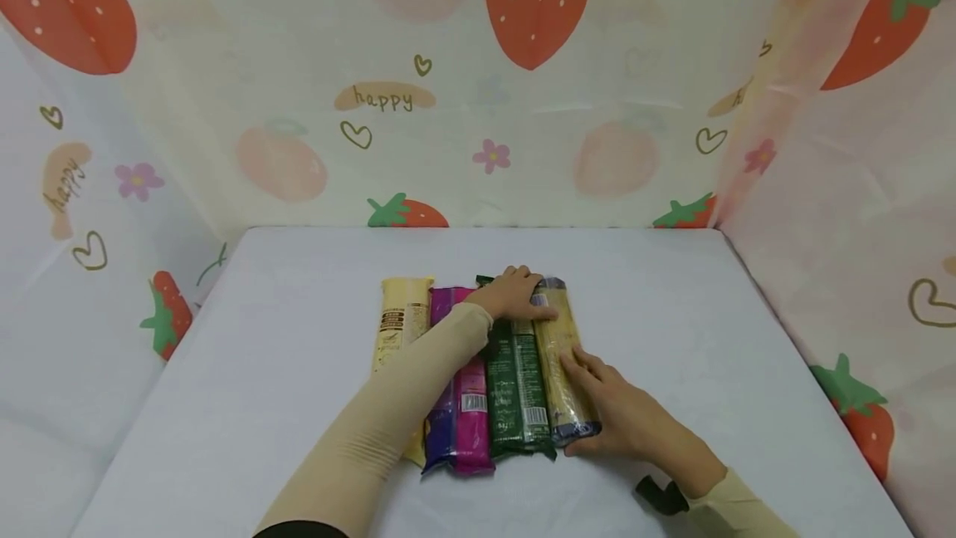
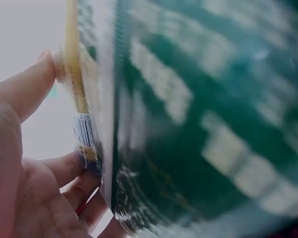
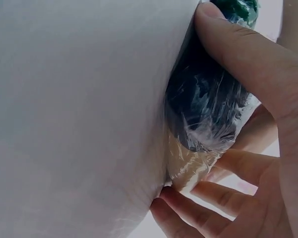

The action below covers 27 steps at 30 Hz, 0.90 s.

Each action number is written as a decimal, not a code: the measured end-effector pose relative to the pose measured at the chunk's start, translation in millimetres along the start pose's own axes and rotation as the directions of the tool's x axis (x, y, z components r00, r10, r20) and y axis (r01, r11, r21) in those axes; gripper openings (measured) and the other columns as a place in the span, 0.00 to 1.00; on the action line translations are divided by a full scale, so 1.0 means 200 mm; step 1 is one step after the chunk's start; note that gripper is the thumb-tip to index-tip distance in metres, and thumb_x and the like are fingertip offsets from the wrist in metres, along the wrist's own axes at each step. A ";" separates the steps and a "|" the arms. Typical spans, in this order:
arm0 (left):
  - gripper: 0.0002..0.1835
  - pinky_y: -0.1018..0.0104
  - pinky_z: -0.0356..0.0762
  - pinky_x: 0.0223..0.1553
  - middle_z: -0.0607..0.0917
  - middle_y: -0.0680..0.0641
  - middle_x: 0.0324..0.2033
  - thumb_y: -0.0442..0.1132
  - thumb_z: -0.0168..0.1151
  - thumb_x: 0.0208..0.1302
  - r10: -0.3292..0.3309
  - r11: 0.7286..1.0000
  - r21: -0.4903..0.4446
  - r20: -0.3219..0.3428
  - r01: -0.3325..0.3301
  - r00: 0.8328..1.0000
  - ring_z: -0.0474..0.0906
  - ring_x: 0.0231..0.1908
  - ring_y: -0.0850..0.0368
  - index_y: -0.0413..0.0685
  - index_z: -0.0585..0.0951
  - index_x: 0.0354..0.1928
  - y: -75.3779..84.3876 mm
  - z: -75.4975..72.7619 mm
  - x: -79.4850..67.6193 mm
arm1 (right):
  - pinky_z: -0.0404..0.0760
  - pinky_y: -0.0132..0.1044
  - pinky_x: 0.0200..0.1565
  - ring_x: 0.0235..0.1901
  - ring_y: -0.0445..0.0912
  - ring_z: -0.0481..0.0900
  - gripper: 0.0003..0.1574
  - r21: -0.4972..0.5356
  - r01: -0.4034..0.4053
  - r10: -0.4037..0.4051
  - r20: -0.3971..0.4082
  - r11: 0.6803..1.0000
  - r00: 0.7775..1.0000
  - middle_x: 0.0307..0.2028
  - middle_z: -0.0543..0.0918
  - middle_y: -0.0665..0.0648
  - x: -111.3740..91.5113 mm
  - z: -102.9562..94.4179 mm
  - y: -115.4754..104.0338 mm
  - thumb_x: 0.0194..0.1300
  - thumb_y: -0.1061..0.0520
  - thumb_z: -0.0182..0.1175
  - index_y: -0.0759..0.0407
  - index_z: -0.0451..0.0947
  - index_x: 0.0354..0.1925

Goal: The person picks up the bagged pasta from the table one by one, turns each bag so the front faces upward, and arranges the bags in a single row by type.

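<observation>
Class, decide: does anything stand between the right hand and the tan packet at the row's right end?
Nothing visible does: the right hand directly touches the tan packet along its outer side. The green packet lies along the opposite side, out of this hand's way.

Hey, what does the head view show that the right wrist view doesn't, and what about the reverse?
Only the head view shows the pale yellow packet, the pink and purple packet and the strawberry-print backdrop. Only the right wrist view shows the inner side of the right hand. Both show that hand gripping the tan packet, its dark blue end, and some of the green packet.
</observation>
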State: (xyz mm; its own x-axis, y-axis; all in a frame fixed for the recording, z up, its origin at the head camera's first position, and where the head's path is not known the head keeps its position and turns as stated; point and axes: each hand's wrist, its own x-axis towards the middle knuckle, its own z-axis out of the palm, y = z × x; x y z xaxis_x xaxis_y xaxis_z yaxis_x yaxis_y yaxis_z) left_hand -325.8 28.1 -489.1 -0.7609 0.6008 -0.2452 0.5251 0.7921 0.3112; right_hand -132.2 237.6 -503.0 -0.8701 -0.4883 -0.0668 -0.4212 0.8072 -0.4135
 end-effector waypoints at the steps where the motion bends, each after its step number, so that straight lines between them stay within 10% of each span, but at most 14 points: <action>1: 0.48 0.45 0.61 0.79 0.63 0.39 0.81 0.69 0.58 0.76 -0.001 1.000 -0.006 0.008 0.001 1.000 0.55 0.81 0.41 0.47 0.61 0.85 0.00 -0.01 0.00 | 0.85 0.64 0.55 0.76 0.69 0.64 0.82 0.002 -0.001 0.001 0.002 1.000 1.000 0.84 0.52 0.67 0.00 0.00 0.00 0.51 0.31 0.84 0.57 0.51 0.87; 27: 0.45 0.42 0.61 0.78 0.67 0.40 0.80 0.65 0.60 0.77 0.041 0.992 -0.125 0.037 -0.036 0.998 0.56 0.81 0.40 0.45 0.63 0.83 -0.03 -0.06 -0.05 | 0.72 0.65 0.71 0.81 0.67 0.56 0.83 0.170 0.050 -0.050 -0.001 0.984 0.999 0.84 0.52 0.66 -0.02 0.00 0.07 0.47 0.34 0.87 0.61 0.53 0.85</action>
State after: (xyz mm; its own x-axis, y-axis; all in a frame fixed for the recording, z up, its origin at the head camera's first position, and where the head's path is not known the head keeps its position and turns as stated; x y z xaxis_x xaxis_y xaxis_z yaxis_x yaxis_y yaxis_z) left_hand -326.8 16.3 -477.7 -0.7241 0.6366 -0.2655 0.5009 0.7500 0.4321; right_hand -133.6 250.6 -508.6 -0.8480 -0.5281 -0.0448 -0.4147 0.7139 -0.5643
